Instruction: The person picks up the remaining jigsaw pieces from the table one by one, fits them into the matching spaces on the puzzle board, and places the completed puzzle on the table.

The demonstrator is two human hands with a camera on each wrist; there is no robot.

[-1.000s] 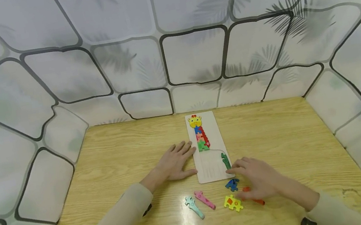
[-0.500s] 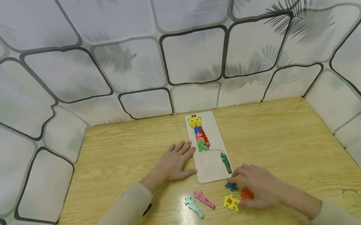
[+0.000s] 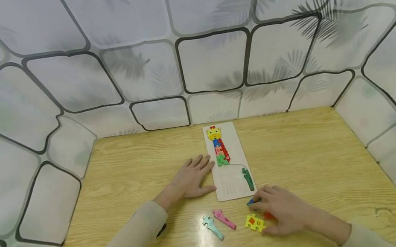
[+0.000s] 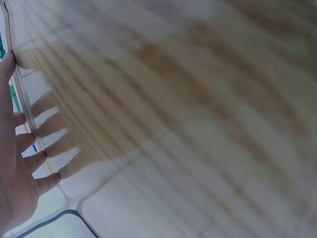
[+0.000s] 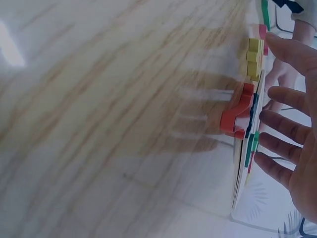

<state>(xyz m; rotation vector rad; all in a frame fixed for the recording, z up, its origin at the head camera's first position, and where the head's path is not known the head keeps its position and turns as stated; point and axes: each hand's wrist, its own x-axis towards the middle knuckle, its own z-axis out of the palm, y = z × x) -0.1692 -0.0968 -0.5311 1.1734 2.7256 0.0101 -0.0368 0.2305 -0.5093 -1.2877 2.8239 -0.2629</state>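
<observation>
A white puzzle board (image 3: 235,184) lies flat with a giraffe head and neck at its far end and a dark green piece (image 3: 248,179) along its right side. My left hand (image 3: 191,179) rests spread at the board's left edge, fingertips on it. Off the near right corner, my right hand (image 3: 284,210) hovers low over loose pieces, fingers apart and relaxed. Under its fingers are a blue piece (image 3: 250,202) and a red-orange piece (image 3: 269,216), both mostly covered. The right wrist view shows the red piece (image 5: 240,111) below the fingers. By the thumb lies a yellow piece (image 3: 254,222).
Left of the yellow piece, a pink piece (image 3: 224,219) and a pale teal piece (image 3: 212,228) lie side by side on the wooden table (image 3: 140,150). Patterned cloth walls (image 3: 215,62) enclose the table at the back and sides.
My right hand has shifted from the board's near right corner toward the front, covering more of the blue and red-orange pieces. The yellow piece has shifted slightly. My left hand stays put.
</observation>
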